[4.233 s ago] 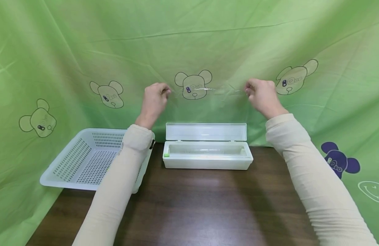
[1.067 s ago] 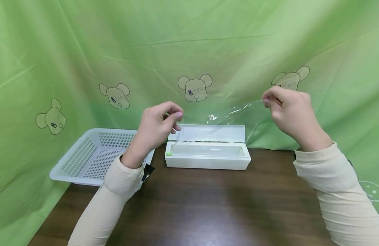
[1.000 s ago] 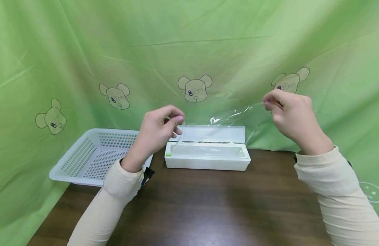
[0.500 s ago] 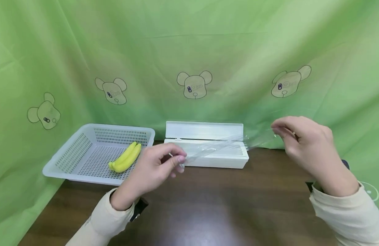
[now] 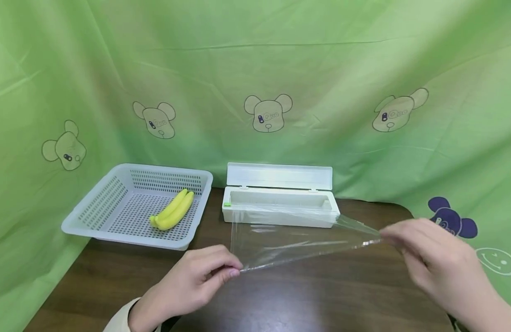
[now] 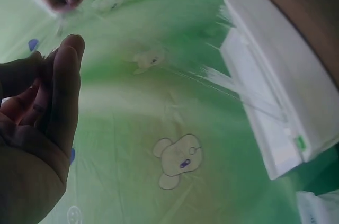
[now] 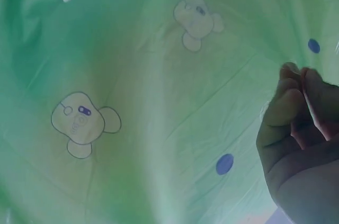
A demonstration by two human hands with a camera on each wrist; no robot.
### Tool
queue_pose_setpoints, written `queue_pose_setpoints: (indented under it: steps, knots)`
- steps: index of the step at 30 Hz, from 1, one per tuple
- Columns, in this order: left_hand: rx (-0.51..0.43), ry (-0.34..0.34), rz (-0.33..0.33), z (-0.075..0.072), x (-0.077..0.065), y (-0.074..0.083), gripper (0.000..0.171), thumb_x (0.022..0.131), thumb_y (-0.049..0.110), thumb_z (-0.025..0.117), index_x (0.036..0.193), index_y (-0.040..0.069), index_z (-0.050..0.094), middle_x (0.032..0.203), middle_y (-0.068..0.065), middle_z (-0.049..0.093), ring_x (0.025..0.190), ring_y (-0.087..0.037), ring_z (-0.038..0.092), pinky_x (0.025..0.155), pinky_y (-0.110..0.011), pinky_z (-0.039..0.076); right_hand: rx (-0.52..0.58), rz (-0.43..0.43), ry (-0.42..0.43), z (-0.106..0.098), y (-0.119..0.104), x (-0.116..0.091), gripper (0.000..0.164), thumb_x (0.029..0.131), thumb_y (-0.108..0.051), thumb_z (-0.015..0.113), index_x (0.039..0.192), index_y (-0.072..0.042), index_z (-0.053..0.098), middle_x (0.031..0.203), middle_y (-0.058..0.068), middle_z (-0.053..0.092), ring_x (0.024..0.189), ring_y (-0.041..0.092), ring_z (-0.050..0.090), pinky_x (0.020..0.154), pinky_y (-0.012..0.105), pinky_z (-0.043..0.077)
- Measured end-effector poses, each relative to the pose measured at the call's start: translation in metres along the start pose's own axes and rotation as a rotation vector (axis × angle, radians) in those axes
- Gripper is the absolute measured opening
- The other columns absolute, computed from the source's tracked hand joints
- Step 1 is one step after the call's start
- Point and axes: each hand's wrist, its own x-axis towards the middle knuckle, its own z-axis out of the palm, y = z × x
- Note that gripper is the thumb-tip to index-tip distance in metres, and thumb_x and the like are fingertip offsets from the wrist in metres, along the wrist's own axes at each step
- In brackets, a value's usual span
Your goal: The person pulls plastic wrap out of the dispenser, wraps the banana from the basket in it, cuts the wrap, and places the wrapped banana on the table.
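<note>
Film [image 5: 296, 244] stretches clear and taut from the white box [image 5: 280, 197] toward the person, spread over the brown counter [image 5: 280, 295], with bright streaks where it catches the light. The left hand [image 5: 193, 279] pinches its near left corner between thumb and fingers; the right hand [image 5: 442, 260] pinches the near right corner. The box sits at the back of the counter, its lid [image 5: 279, 176] raised, a green tab [image 5: 227, 204] at its left end.

The counter has a dark wood grain and a pale glare near its front. To the left of the box stands a pale, perforated basket [image 5: 131, 239]; two yellow bananas [image 5: 174, 212] lie side by side in its right part. Green cloth [image 5: 313, 69] hangs in soft folds behind and to both sides, printed with outlined bear heads, a purple bear [image 5: 446, 219] and, at right, a white smiley [image 5: 496, 261].
</note>
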Motion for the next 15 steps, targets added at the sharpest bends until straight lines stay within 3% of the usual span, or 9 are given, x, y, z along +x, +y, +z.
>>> queue_pose_setpoints:
  steps: [6,10,15]
  knots:
    - [0.042,-0.106,0.004,-0.001,-0.025,0.001,0.007,0.103,0.015,0.06,0.104,0.016,0.067,0.093,0.01,0.064,0.08,0.005,0.056,0.073,-0.009,0.047,0.148,-0.063,-0.081,0.001,-0.017,-0.026,0.044,0.109,-0.024,0.041,0.086,-0.002,0.071,0.096,0.013,0.068,0.116,0.006,0.054,0.101,0.014,0.038]
    - [0.111,-0.201,0.036,-0.001,-0.037,0.001,0.008,0.104,0.017,0.059,0.104,0.018,0.066,0.091,0.014,0.061,0.078,0.006,0.053,0.072,-0.006,0.044,0.198,-0.042,-0.173,0.006,-0.023,-0.053,0.037,0.108,-0.021,0.039,0.095,-0.011,0.072,0.098,-0.002,0.068,0.104,0.001,0.056,0.09,0.013,0.043]
    - [0.199,-0.277,0.07,-0.002,-0.046,0.002,0.009,0.105,0.019,0.055,0.103,0.019,0.064,0.087,0.015,0.055,0.076,0.005,0.051,0.07,-0.006,0.042,0.123,0.035,-0.303,0.012,-0.029,-0.081,0.039,0.108,-0.023,0.03,0.098,-0.026,0.068,0.099,-0.021,0.059,0.092,-0.009,0.05,0.073,0.011,0.045]
